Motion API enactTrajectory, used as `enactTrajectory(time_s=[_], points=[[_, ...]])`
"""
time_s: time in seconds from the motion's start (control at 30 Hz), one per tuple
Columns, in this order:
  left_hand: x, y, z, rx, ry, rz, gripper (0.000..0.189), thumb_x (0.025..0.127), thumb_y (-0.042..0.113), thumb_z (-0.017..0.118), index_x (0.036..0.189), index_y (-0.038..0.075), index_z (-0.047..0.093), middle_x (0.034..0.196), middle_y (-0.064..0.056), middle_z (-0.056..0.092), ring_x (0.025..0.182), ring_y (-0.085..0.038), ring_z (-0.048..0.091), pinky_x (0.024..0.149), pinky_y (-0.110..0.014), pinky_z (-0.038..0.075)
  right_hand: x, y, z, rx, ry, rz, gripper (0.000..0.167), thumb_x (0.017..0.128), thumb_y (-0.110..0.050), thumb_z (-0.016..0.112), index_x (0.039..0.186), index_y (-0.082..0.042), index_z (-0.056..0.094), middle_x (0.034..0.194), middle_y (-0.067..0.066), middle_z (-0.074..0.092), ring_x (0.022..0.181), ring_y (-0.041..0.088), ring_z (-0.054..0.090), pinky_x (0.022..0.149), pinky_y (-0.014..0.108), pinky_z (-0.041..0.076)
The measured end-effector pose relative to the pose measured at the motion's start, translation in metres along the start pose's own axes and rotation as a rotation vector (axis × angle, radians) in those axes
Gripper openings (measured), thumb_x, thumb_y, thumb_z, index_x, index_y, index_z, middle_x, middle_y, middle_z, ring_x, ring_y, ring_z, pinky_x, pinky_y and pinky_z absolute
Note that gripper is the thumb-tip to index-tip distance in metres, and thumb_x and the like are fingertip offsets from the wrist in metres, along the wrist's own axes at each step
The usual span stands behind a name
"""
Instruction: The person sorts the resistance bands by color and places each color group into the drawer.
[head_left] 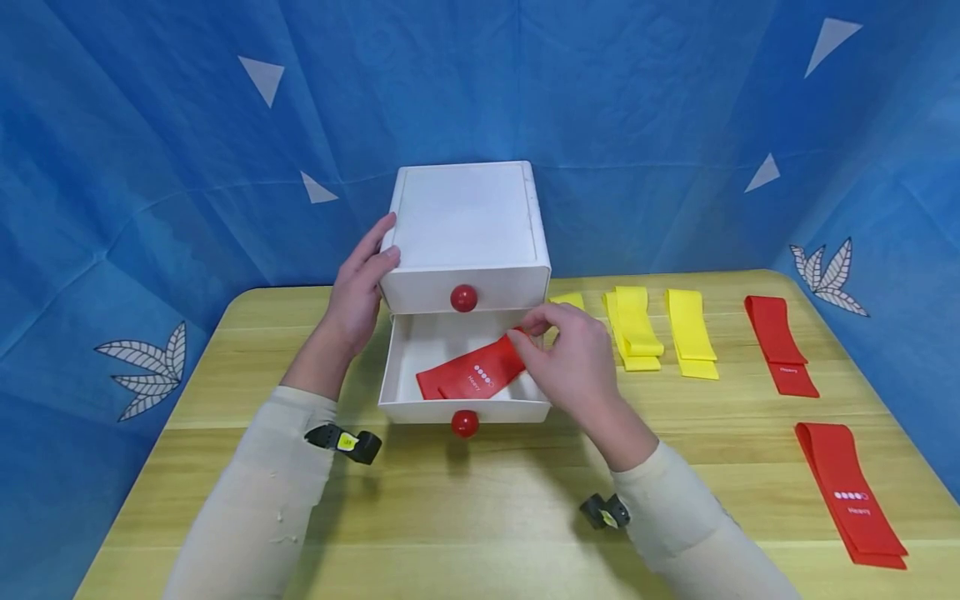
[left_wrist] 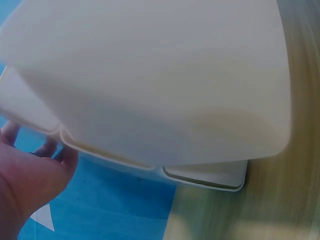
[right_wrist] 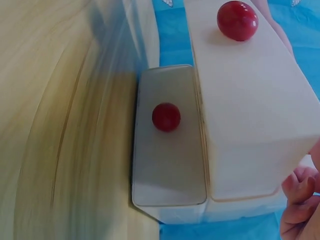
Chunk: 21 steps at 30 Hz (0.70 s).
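A white drawer cabinet [head_left: 465, 212] with red knobs stands at the back of the table. Its middle drawer [head_left: 397, 358] is pulled out, and the drawer above it is closed. My left hand [head_left: 356, 292] rests against the cabinet's upper left side, fingers and thumb extended along it. A red resistance band [head_left: 480, 371] printed "Heavy" lies folded and slanted inside the pulled-out drawer. At the drawer's right side, my right hand [head_left: 573, 354] pinches the band's upper end between thumb and fingers. The right wrist view shows the closed bottom drawer [right_wrist: 170, 160] below.
Folded yellow bands [head_left: 636, 329] lie right of the cabinet, one partly hidden behind my right hand. Farther right are two more red bands, one toward the back [head_left: 780, 342] and one nearer [head_left: 851, 496]. A blue curtain [head_left: 465, 83] hangs behind the wooden table [head_left: 465, 517].
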<state>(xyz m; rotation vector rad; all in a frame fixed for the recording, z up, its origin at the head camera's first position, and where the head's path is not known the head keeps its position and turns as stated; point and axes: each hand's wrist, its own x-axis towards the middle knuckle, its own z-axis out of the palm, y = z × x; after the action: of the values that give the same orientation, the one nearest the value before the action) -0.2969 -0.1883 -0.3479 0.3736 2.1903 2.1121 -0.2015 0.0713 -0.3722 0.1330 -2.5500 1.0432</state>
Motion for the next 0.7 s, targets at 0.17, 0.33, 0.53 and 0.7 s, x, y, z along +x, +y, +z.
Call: enactTrajectory(time_s=[0.17, 0.33, 0.53, 0.7], points=[[-0.001, 0.001, 0.0, -0.001, -0.003, -0.005, 0.059, 0.102, 0.037, 0.047, 0.158, 0.032, 0.029, 0.163, 0.007, 0.019, 0.146, -0.02, 0.02, 0.112, -0.051, 0.03, -0.005, 0.006, -0.013, 0.041, 0.024, -0.009, 0.018, 0.082, -0.023, 0.082, 0.094, -0.011, 0.075, 0.082, -0.001, 0.066, 0.06, 0.018, 0.049, 0.054, 0.034, 0.043], [0.0, 0.001, 0.0, 0.002, -0.005, -0.001, 0.059, 0.102, 0.038, 0.047, 0.158, 0.032, 0.03, 0.163, 0.007, 0.019, 0.146, -0.02, 0.021, 0.113, -0.05, 0.029, -0.012, 0.019, -0.029, 0.046, 0.08, -0.058, 0.016, 0.082, -0.02, 0.082, 0.091, -0.009, 0.075, 0.08, 0.002, 0.066, 0.056, 0.018, 0.046, 0.051, 0.032, 0.039], [0.0, 0.001, 0.0, 0.007, -0.002, 0.0, 0.059, 0.102, 0.038, 0.047, 0.158, 0.032, 0.03, 0.162, 0.006, 0.02, 0.146, -0.02, 0.022, 0.112, -0.05, 0.03, -0.021, 0.035, -0.049, 0.022, 0.122, -0.047, 0.014, 0.083, -0.021, 0.082, 0.091, -0.012, 0.076, 0.079, -0.005, 0.066, 0.053, 0.016, 0.044, 0.049, 0.03, 0.036], [0.0, 0.001, 0.0, 0.011, 0.002, -0.008, 0.058, 0.103, 0.038, 0.047, 0.158, 0.033, 0.03, 0.163, 0.007, 0.019, 0.146, -0.02, 0.021, 0.113, -0.049, 0.03, -0.029, 0.045, -0.067, 0.004, 0.145, -0.041, 0.011, 0.083, -0.021, 0.082, 0.09, -0.014, 0.076, 0.075, -0.008, 0.062, 0.05, 0.013, 0.041, 0.05, 0.028, 0.033]])
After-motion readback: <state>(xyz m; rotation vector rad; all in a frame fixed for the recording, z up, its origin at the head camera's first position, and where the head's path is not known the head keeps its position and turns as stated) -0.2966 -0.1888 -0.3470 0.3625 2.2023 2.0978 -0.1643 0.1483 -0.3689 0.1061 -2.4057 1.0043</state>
